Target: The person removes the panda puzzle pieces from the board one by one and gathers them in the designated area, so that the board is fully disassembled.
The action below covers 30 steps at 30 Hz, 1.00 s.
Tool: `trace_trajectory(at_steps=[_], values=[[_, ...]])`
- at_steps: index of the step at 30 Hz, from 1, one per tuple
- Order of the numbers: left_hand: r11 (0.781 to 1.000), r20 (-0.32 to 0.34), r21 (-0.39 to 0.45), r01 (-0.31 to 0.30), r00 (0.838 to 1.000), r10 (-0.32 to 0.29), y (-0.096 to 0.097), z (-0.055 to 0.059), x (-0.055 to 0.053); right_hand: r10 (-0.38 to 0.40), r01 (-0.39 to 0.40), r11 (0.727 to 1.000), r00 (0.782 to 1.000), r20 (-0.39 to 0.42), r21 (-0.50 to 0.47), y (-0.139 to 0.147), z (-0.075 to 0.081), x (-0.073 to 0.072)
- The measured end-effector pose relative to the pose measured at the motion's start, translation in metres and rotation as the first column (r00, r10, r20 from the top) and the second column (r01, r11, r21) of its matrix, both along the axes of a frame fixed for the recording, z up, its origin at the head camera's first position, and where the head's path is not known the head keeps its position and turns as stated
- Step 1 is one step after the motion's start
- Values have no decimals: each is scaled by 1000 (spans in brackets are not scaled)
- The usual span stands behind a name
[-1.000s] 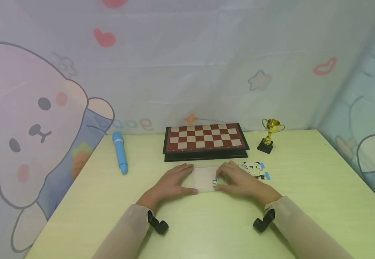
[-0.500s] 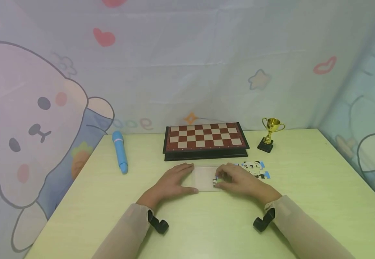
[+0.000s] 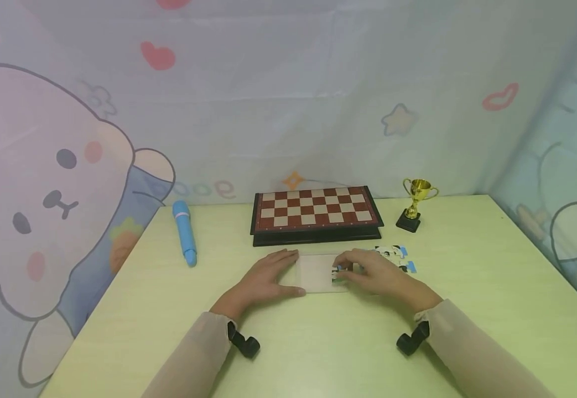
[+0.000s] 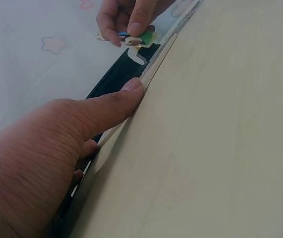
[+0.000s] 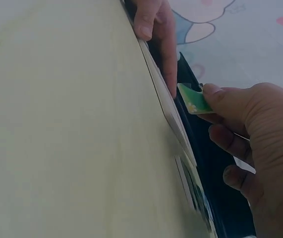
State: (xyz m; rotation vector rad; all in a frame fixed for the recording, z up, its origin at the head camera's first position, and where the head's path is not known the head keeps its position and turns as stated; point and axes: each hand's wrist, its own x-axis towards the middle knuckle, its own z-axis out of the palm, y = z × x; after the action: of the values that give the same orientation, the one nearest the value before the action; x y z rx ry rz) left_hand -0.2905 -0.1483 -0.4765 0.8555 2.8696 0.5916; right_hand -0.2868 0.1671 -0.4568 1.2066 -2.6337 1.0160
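A pale, flat puzzle tray point(image 3: 317, 273) lies on the table in front of the chessboard. My left hand point(image 3: 264, 281) spans its left end, thumb on the near edge and fingers by the far edge; the left wrist view shows the thumb point(image 4: 126, 91) pressing the rim. My right hand point(image 3: 375, 271) pinches a jigsaw piece point(image 5: 193, 98), green with a small flower, between thumb and fingers. The piece is held tilted, raised above the tray's right part. Panda-patterned puzzle pieces point(image 3: 396, 252) lie right of the tray, partly hidden behind the right hand.
Behind the tray is a folded chessboard point(image 3: 315, 210) in a black case. A gold trophy cup point(image 3: 415, 203) stands at the back right, a blue microphone-shaped toy point(image 3: 185, 233) lies at the left. A printed cloth point(image 3: 288, 99) hangs behind the table point(image 3: 318, 342).
My right hand has shifted slightly right, and the jigsaw piece between its fingers has risen and tilted. My left hand has stayed at the tray's left end.
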Motion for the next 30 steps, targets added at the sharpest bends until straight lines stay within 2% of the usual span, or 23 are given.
trace_trajectory(at_steps=[5, 8, 11, 16, 19, 21, 26, 30], values=[[1000, -7, 0, 0, 1000, 0, -1, 0, -1, -6, 5, 999, 999, -33, -52, 27, 1, 4], [1000, -9, -5, 3, 1000, -3, -1, 0, -1, -41, 38, 996, 999, -30, -79, 52, -2, 7], [1000, -8, -7, 6, 1000, -6, -1, 0, -1, -118, 118, 989, 993, 10, -91, 83, -7, 13], [1000, -7, -1, 7, 1000, -7, -2, -1, -1, -244, 253, 965, 963, 116, -75, 128, -11, 31], [1000, -8, 4, 8, 1000, -8, -3, -2, -2, -261, 275, 959, 951, 169, -68, 144, -15, 38], [1000, -8, 11, 7, 1000, -7, -3, -3, -2, -252, 268, 961, 951, 178, -71, 150, -18, 39], [1000, -7, 21, 10, 1000, -10, -4, -5, -4, -199, 206, 975, 976, 86, -82, 154, -27, 33], [1000, -3, 15, 11, 1000, -11, -3, -5, -4, -208, 207, 976, 978, -3, -72, 153, -32, 30]])
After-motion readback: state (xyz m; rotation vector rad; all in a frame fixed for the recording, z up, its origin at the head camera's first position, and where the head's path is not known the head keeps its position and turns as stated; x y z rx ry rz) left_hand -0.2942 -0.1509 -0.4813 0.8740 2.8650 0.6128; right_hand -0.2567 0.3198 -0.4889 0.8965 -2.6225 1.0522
